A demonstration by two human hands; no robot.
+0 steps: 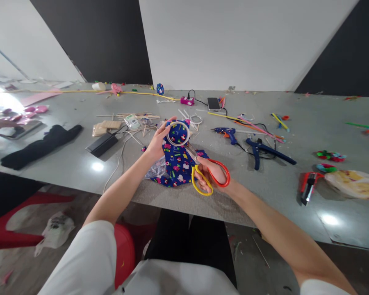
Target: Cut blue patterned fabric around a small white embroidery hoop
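Note:
My left hand (159,140) grips a clear round ring (187,138) together with the blue patterned cloth (178,166), which shows through the ring's middle. The rest of the cloth hangs down over the table's front part. My right hand (209,174) has its fingers through the handles of large scissors (221,177), one handle red and one yellow. The scissor blades point up and left, at the cloth just below the ring's lower right side. A clear plastic bag lies partly under the cloth on its left.
On the grey table (160,200), a black adapter (103,144) and wooden pieces lie left. A blue glue gun (227,133), blue pliers-like tool (260,149) and red cutter (309,188) lie right. A phone (213,103) lies behind. Another person's hand (1,125) shows far left.

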